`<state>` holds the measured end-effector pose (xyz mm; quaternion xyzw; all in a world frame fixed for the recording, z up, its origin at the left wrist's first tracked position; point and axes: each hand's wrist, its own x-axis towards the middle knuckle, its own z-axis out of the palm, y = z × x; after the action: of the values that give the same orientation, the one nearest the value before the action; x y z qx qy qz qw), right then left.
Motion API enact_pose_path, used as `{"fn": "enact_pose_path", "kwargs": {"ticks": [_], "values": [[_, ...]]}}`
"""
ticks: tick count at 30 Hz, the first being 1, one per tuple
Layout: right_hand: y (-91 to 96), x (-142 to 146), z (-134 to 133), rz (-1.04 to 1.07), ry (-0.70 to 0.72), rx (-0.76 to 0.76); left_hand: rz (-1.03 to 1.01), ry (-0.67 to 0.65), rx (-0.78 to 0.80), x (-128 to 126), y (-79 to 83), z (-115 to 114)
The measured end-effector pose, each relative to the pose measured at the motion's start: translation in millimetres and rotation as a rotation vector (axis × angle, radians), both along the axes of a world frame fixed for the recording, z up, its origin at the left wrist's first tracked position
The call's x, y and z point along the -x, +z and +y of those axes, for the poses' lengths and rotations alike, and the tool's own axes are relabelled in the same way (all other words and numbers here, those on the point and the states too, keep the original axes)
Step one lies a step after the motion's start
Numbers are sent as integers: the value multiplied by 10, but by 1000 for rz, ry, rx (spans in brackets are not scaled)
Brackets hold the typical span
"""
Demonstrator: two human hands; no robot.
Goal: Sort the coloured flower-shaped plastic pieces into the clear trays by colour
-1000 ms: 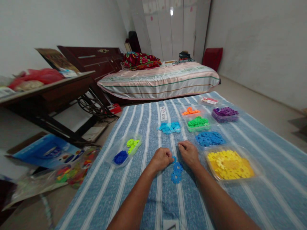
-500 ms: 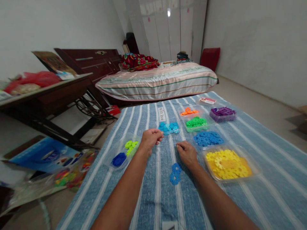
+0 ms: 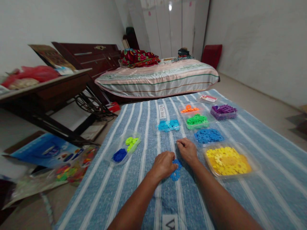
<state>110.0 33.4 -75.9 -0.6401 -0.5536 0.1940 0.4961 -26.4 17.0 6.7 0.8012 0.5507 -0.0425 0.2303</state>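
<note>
On the striped cloth lie joined blue snowflake discs (image 3: 175,175), notched plastic rounds. My left hand (image 3: 164,164) is closed at their upper end, thumb and fingers pinching the edge and covering part of them. Just right and farther forward, my right hand (image 3: 187,150) rests on the cloth with its fingers curled together; anything inside them is hidden. Beside it stands a clear tub of blue discs (image 3: 208,136). Nearer, on the right, a larger tub holds yellow discs (image 3: 227,161). Light blue discs (image 3: 168,125) fill a tub beyond my hands.
Green discs (image 3: 197,120), orange discs (image 3: 190,109) and purple discs (image 3: 224,110) sit in tubs at the far right. A left tub holds dark blue discs (image 3: 119,155) and lime discs (image 3: 131,143). A bed (image 3: 155,80) stands past the table; a sewing-machine table (image 3: 48,83) is left.
My left hand has come back from near the light blue tub to the blue discs on the cloth and closed on them. My right hand has hardly moved.
</note>
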Motion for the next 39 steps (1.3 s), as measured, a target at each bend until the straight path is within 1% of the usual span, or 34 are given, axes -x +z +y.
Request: {"fn": "enact_pose_path", "kwargs": {"ticks": [3,6,10,13,15,17,20,22,25,26,28,30,32,35,37,39], "values": [[-5,-6,3,-3,9,2,3,-2,4,-11,3,-8],[-18,-9,8,-5,9,13,-70,38,37,-9,-53,20],[-18,-4,13,-7,5,19,-302,134,133,26,-155,87],[-2,2,14,-2,8,16,-495,205,254,100,-142,161],[10,5,18,-1,10,16,-571,234,289,156,-68,225],[17,9,24,-6,8,19,-606,241,281,178,42,296],[17,19,36,-12,11,22,-656,220,240,67,230,392],[12,27,44,-7,-4,46,-745,220,203,-123,355,432],[11,39,52,-3,-34,88,-972,287,137,-501,532,461],[13,42,55,-2,-32,83,-1037,313,121,-623,581,469],[22,44,60,7,-1,41,-1118,341,150,-814,648,491],[32,45,64,28,18,4,-1125,341,174,-909,654,525],[41,45,66,43,19,-5,-1061,331,134,-894,592,561],[46,47,64,28,12,1,-899,294,41,-709,423,575],[43,45,62,8,1,11,-761,208,21,-526,321,525],[36,41,63,0,5,19,-557,104,2,-340,263,415]]}}
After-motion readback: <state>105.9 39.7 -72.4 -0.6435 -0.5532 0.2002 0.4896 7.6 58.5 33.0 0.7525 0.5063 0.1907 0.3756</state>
